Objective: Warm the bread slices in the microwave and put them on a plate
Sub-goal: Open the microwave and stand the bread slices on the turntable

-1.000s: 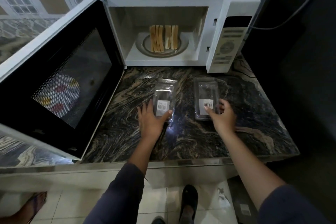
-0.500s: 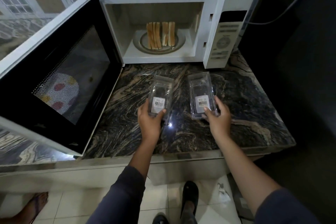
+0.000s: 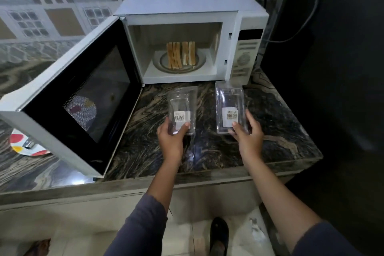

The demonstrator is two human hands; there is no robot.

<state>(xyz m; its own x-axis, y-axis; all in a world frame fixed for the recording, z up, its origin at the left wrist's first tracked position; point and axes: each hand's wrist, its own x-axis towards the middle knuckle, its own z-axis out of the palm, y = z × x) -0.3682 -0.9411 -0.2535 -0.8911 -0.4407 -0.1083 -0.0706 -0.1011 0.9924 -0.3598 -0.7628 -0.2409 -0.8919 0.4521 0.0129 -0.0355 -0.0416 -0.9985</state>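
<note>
A white microwave [image 3: 187,4] stands at the back of the dark marble counter [image 3: 280,131], its door [image 3: 70,106] swung wide open to the left. Inside, several bread slices [image 3: 181,54] stand on edge on the glass turntable [image 3: 200,62]. My left hand [image 3: 172,141] holds a clear plastic container half [image 3: 182,108] with a barcode label, raised above the counter. My right hand [image 3: 248,136] holds a second clear container half [image 3: 229,106], also labelled. A white plate with coloured dots [image 3: 18,143] lies on the counter at far left, partly hidden behind the door.
A metal utensil [image 3: 29,144] rests on the plate. A grey cable [image 3: 311,6] hangs beside the microwave against a dark surface on the right. The counter's front edge runs below my wrists; a foot in a dark slipper [image 3: 219,235] stands on the tiled floor.
Both hands have closed on the clear container halves and lifted them off the counter. The camera has pulled back, and the dotted plate now shows at far left.
</note>
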